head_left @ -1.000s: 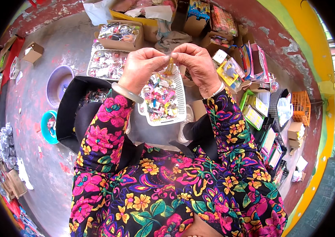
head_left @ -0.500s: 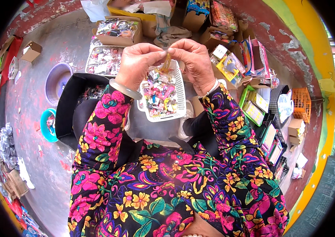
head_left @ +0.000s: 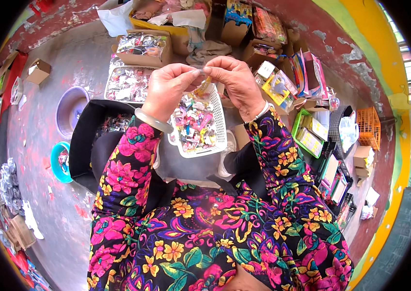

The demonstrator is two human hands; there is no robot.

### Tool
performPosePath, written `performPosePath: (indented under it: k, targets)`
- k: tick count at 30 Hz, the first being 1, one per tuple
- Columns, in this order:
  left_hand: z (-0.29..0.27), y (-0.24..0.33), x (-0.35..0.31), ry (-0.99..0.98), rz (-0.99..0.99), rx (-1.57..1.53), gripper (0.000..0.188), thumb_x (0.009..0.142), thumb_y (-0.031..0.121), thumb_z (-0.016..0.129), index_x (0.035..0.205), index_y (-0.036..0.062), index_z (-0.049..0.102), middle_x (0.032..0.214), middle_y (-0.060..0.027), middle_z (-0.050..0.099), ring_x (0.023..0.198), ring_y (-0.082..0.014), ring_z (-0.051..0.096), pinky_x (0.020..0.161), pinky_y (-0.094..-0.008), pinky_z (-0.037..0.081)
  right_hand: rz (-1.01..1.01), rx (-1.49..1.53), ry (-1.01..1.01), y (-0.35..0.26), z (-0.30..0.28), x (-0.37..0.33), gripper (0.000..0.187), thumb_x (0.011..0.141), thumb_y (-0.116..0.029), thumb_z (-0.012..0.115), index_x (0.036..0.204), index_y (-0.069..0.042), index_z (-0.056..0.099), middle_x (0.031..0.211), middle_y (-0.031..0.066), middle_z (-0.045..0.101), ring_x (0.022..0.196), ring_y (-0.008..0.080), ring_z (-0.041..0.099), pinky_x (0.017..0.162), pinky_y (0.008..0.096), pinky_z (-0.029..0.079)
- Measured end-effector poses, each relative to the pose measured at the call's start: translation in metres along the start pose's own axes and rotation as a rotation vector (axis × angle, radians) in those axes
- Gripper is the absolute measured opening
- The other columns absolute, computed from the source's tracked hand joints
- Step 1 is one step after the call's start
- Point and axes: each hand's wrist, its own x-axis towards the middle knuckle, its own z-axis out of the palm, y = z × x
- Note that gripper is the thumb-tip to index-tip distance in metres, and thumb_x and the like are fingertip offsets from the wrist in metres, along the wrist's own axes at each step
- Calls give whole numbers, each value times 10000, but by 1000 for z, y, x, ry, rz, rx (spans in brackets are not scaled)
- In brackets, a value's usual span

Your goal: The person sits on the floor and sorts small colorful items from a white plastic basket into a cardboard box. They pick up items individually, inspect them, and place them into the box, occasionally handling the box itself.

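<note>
Both of my hands are raised over a white plastic basket (head_left: 221, 127) heaped with small colourful wrapped trinkets (head_left: 193, 123). Between them hangs a small clear plastic bag (head_left: 204, 88) with something yellow inside; its exact kind is too small to make out. My left hand (head_left: 169, 87), with a pale bangle at the wrist, pinches the bag's top edge between thumb and forefinger. On the other side my right hand (head_left: 237, 86) pinches the same edge, its fingertips close to the left ones. The fingers partly cover the bag.
A black bin (head_left: 82, 140) stands at my left, near a purple basin (head_left: 65, 109) and a teal tub (head_left: 58, 162). Ahead are a cardboard box (head_left: 142, 57) and a tray of packets (head_left: 128, 82). A green basket (head_left: 300, 131) and an orange crate (head_left: 370, 128) lie rightward.
The whole view has shifted slightly, so most things appear lower. Both hands keep their pinch; the bag's clear top edge now shows between the fingertips, with the yellow contents nearer my right hand.
</note>
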Motion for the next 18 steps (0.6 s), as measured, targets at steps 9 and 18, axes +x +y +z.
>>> performPosePath:
  k: [9, 18]
  targets:
    - [-4, 0, -2, 4, -2, 21, 147, 833, 118, 555, 882, -4, 620, 795, -79, 641, 720, -108, 605, 671, -221, 478, -49, -291, 20, -1, 7, -4, 112, 802, -101, 579, 790, 6, 606, 686, -25, 545, 653, 40, 469, 584, 190, 385]
    - [-8, 5, 1, -7, -110, -167, 220, 875, 175, 497, 969, -1, 589, 900, -103, 631, 815, -149, 612, 697, -262, 498, 41, -19, 10, -3, -3, 1, 173, 823, -176, 587, 829, -9, 633, 703, 1, 581, 636, 64, 512, 594, 198, 415]
